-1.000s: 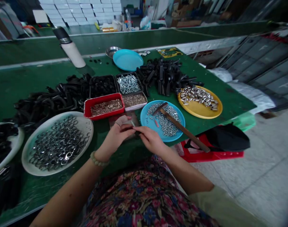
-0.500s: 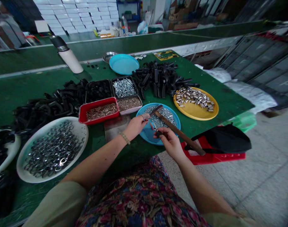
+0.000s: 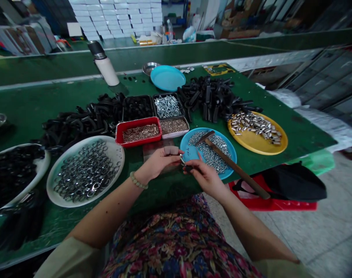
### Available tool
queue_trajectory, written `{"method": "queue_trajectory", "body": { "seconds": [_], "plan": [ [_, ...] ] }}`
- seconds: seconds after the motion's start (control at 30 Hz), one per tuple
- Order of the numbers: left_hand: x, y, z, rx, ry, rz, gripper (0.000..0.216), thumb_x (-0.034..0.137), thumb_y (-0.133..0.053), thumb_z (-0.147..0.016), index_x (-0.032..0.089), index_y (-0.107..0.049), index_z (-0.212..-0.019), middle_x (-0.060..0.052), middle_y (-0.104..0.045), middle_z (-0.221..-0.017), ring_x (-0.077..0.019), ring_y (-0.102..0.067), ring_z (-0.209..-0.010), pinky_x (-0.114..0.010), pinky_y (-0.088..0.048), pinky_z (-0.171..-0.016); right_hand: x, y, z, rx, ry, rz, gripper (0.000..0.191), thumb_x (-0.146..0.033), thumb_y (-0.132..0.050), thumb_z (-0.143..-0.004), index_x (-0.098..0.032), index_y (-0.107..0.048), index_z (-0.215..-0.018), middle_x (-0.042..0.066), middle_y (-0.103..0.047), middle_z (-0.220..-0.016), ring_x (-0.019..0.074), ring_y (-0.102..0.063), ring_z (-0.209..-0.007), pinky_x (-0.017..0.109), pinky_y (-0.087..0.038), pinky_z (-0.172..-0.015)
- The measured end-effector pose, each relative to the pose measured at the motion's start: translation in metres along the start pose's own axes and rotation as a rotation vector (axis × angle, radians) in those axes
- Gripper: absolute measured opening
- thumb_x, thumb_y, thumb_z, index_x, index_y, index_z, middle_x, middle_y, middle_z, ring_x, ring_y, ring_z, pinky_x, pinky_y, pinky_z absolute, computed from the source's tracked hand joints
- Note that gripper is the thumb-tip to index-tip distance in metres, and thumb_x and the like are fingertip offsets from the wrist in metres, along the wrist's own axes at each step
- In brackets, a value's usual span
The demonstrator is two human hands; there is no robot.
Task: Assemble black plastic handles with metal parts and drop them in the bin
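**A:** Down at the worktop's near edge, left hand and right hand meet, fingertips pinching one small dark part with a shiny metal tip.

**B:** The tip slants toward the far-left corner. It's too small to read more.

**A:** Just behind, the blue plate carries silvery nuts and a hammer. The red tray holds coppery pins, the yellow plate metal sleeves.

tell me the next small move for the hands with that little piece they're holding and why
Probably ease the left hand a touch rightwards, so its metal bit meets the dark piece pinched in the right hand. The fingertips are almost touching at the near edge of the blue plate, and the hammer lies unused across it.
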State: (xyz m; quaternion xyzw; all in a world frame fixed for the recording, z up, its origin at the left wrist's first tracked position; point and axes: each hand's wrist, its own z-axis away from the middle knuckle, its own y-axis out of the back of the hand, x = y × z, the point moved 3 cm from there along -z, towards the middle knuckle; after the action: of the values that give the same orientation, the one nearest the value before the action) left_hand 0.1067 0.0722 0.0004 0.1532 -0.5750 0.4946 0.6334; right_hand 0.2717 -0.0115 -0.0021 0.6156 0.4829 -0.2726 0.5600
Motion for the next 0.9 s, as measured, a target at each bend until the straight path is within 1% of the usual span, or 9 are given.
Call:
{"method": "queue_trajectory", "body": {
  "seconds": [0.13, 0.27, 0.33, 0.4, 0.5, 0.6, 0.73, 0.83, 0.9],
  "plan": [
    [0.016, 0.015, 0.009, -0.114, 0.053, -0.195, 0.02, 0.021, -0.077, -0.067, 0.011, -0.072, -0.084, -0.006, -0.07, -0.076, -0.0118, -0.063, -0.065, -0.025, -0.052, -0.066, -0.013, -0.003, -0.012, -0.212, 0.123, 0.063, 0.029, -0.018, -0.048, -0.091, -0.025, -0.061, -0.115, 0.007, -0.067, -0.114, 0.0206, -0.061, -0.11, 0.041, -0.048, -0.096],
    [0.043, 0.014, 0.025, -0.109, -0.353, -0.353, 0.005, 0.017, -0.071, -0.073, 0.016, -0.071, -0.078, -0.006, -0.071, -0.089, -0.0165, -0.065, -0.085, -0.032, -0.052, -0.082, -0.009, -0.018, -0.026, -0.015, -0.128, -0.636, 0.017, -0.036, -0.06, -0.088, -0.028, -0.061, -0.103, 0.001, -0.069, -0.086, 0.0139, -0.067, -0.078, 0.028, -0.057, -0.071],
    [0.047, 0.012, 0.032, -0.078, -0.528, -0.449, 0.008, 0.016, -0.063, -0.079, 0.018, -0.071, -0.081, -0.008, -0.069, -0.101, -0.0188, -0.064, -0.097, -0.035, -0.05, -0.091, -0.007, -0.031, -0.03, 0.042, -0.252, -0.995, 0.025, -0.04, -0.072, -0.078, -0.028, -0.061, -0.097, -0.002, -0.066, -0.075, 0.0097, -0.063, -0.063, 0.02, -0.054, -0.06],
    [0.044, 0.014, 0.036, -0.002, -0.597, -0.494, 0.012, 0.017, -0.059, -0.082, 0.019, -0.071, -0.085, -0.009, -0.067, -0.108, -0.02, -0.062, -0.103, -0.036, -0.047, -0.096, -0.007, -0.04, -0.032, 0.051, -0.324, -1.155, 0.032, -0.038, -0.08, -0.07, -0.027, -0.061, -0.094, -0.004, -0.065, -0.072, 0.0076, -0.061, -0.059, 0.017, -0.052, -0.057],
    [0.037, 0.02, 0.04, 0.037, -0.541, -0.331, 0.021, 0.025, -0.057, -0.087, 0.019, -0.066, -0.105, -0.009, -0.067, -0.102, -0.0201, -0.063, -0.1, -0.037, -0.047, -0.096, -0.005, -0.044, -0.033, 0.032, -0.356, -1.11, 0.03, -0.035, -0.081, -0.069, -0.025, -0.063, -0.091, -0.002, -0.066, -0.071, 0.0094, -0.062, -0.06, 0.019, -0.052, -0.057],
    [0.04, 0.017, 0.049, -0.178, -0.422, -0.143, 0.045, 0.035, -0.049, -0.093, 0.021, -0.045, -0.135, -0.009, -0.069, -0.092, -0.0213, -0.065, -0.096, -0.04, -0.048, -0.092, 0.001, -0.044, -0.032, 0.028, -0.348, -0.992, 0.027, -0.035, -0.079, -0.072, -0.025, -0.064, -0.092, 0.0, -0.067, -0.076, 0.0115, -0.064, -0.064, 0.023, -0.053, -0.062],
    [0.052, 0.015, 0.061, -0.04, -0.447, -0.274, 0.053, 0.044, -0.049, -0.092, 0.018, -0.043, -0.138, -0.01, -0.068, -0.097, -0.0214, -0.062, -0.102, -0.04, -0.04, -0.101, 0.007, -0.047, -0.033, 0.058, -0.317, -0.896, 0.024, -0.038, -0.075, -0.076, -0.027, -0.064, -0.093, -0.001, -0.068, -0.078, 0.0117, -0.065, -0.067, 0.025, -0.054, -0.067],
    [0.055, 0.017, 0.058, -0.213, -0.386, -0.345, 0.056, 0.045, -0.043, -0.094, 0.015, -0.038, -0.141, -0.008, -0.07, -0.084, -0.0207, -0.062, -0.102, -0.04, -0.039, -0.101, 0.011, -0.052, -0.033, 0.025, -0.331, -0.801, 0.026, -0.041, -0.073, -0.076, -0.026, -0.063, -0.094, 0.0, -0.068, -0.08, 0.014, -0.066, -0.069, 0.028, -0.055, -0.068],
    [0.065, 0.041, 0.048, -0.221, -0.39, -0.378, 0.052, 0.042, -0.044, -0.095, 0.015, -0.041, -0.138, -0.005, -0.069, -0.076, -0.0197, -0.064, -0.095, -0.038, -0.042, -0.097, 0.016, -0.054, -0.032, 0.027, -0.352, -0.745, 0.029, -0.044, -0.073, -0.076, -0.025, -0.062, -0.095, 0.001, -0.069, -0.082, 0.0162, -0.068, -0.071, 0.031, -0.056, -0.07]
  ]
}}
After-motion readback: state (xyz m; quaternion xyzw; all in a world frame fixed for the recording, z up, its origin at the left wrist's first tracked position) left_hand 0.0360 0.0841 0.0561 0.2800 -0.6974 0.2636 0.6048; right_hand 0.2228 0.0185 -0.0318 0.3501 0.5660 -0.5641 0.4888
